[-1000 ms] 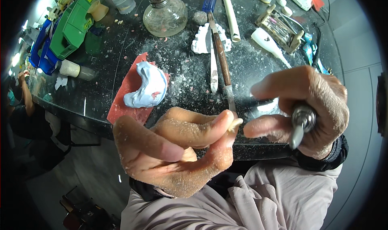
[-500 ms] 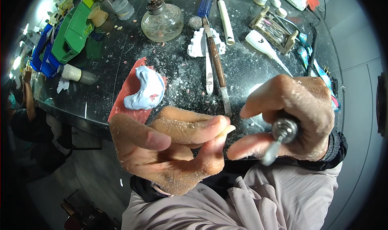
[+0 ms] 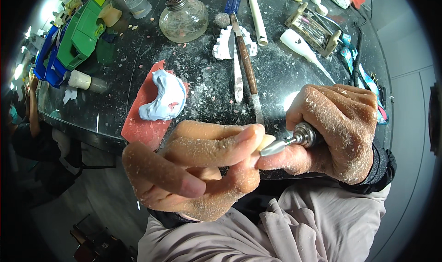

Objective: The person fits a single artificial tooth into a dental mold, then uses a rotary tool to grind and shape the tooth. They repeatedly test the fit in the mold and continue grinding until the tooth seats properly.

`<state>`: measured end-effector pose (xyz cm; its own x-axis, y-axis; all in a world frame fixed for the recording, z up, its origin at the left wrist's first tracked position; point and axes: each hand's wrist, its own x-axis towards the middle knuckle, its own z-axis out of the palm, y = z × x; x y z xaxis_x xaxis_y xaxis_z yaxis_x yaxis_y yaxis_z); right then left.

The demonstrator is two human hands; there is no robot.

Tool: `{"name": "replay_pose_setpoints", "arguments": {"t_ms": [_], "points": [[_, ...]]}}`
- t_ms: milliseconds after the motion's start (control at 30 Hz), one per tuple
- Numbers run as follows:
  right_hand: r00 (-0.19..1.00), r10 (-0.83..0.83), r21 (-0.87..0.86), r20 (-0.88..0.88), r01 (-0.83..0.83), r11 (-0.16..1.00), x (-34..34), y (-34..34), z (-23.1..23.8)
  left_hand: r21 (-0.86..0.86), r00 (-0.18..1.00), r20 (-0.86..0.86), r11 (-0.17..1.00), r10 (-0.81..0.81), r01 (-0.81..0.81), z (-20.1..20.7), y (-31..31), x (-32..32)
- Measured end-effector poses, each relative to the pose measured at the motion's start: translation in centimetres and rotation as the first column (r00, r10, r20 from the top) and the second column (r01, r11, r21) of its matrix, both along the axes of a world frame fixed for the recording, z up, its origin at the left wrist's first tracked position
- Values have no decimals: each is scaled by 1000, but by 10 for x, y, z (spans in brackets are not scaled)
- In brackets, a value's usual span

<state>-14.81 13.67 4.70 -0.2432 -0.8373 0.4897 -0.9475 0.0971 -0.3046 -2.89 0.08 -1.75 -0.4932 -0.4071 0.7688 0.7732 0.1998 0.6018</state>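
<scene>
Between its thumb and fingertips, my left hand [image 3: 202, 165] pinches a small ivory-coloured piece [image 3: 268, 141] that looks like a denture tooth; most of it is hidden. A metal rotary handpiece [image 3: 306, 134] is gripped in my right hand [image 3: 338, 128]. Its tapered silver bur [image 3: 275, 147] points left, at or very close to the ivory piece; contact cannot be told for certain. White dust coats both hands. Beyond my left hand, a pale blue putty mould [image 3: 163, 96] lies on a pink wax sheet [image 3: 138, 126].
A wooden-handled wax knife [image 3: 247, 69] and a slim metal blade [image 3: 238, 85] lie across a white dental cast [image 3: 223, 46]. Behind stand a glass spirit lamp [image 3: 184, 25], green bin [image 3: 80, 41], pointed white bottle [image 3: 299, 46] and tool rack [image 3: 313, 29]. Shavings litter the dark bench.
My right hand has turned and closed in on the left, bringing the bur from pointing down and apart to right beside the ivory piece. The left hand's nearest finger has lowered slightly.
</scene>
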Motion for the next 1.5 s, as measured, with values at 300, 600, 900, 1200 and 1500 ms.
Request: {"name": "replay_pose_setpoints", "arguments": {"t_ms": [300, 600, 900, 1200, 1500], "points": [[1000, 21, -64, 20, -20, 998, -2, -1, -1, 191, 989, 116, 976, 86, -108, 4, 15, 0], [885, 191, -170, 425, -130, 977, -6, -8, 12, 273, 961, 268, 951, 72, -148, 18, 14, -2], [804, 269, -151, 531, -222, 963, -5, 0, 16, 589, 817, 132, 708, -561, 390, 10, -8, 4], [766, 314, -210, 561, -235, 949, -6, 0, 7, 184, 875, 322, 930, -363, 318, 14, -22, 18], [815, 290, -47, 502, -309, 950, -2, 7, 14, 30, 909, 395, 991, -134, 134, 34, -9, 33]]}}
